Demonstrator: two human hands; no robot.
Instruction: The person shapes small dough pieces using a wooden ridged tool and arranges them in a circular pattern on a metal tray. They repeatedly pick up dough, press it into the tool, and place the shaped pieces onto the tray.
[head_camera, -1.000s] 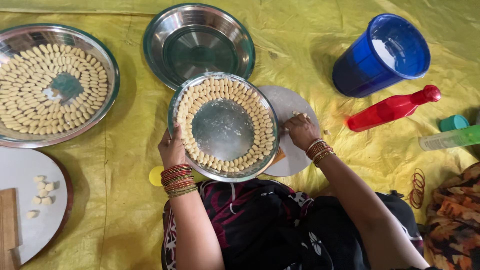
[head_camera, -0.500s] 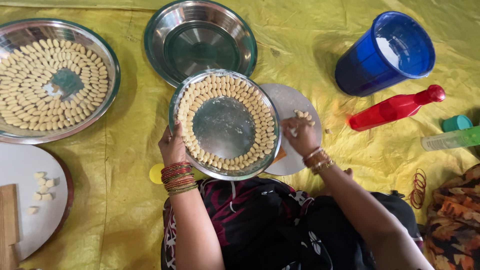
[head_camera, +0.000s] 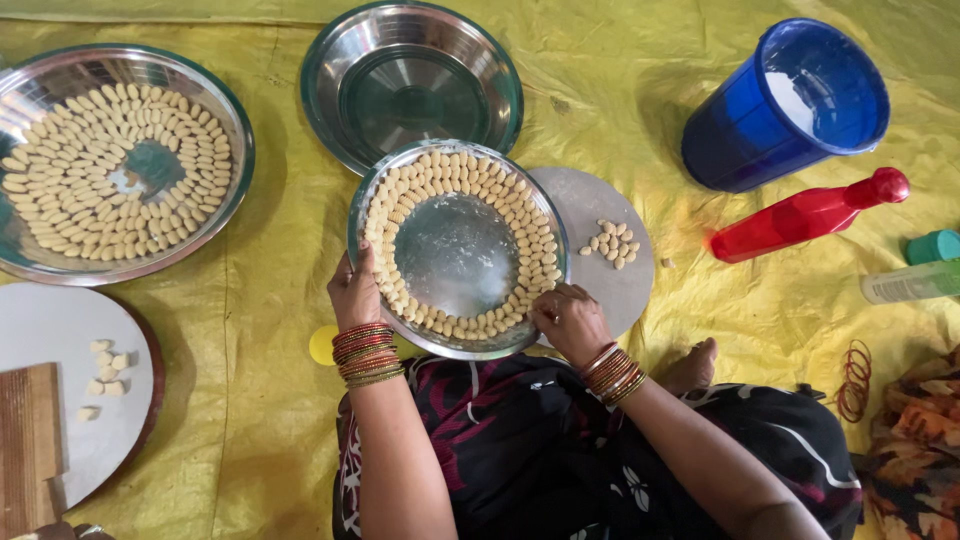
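Steel plate (head_camera: 455, 250), centre of frame, ringed with pale dough pieces (head_camera: 400, 200). Left hand (head_camera: 355, 290) gripping left rim; right hand (head_camera: 570, 320) closed on lower right rim. Round grey board (head_camera: 610, 290) beneath right edge, small heap on it. Blue jug (head_camera: 785, 105), upper right.

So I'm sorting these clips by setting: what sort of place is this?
Probably a home floor used for making snacks: a yellow sheet spread as the work surface, steel plates lined with small dough pieces, and the person sitting on the ground.
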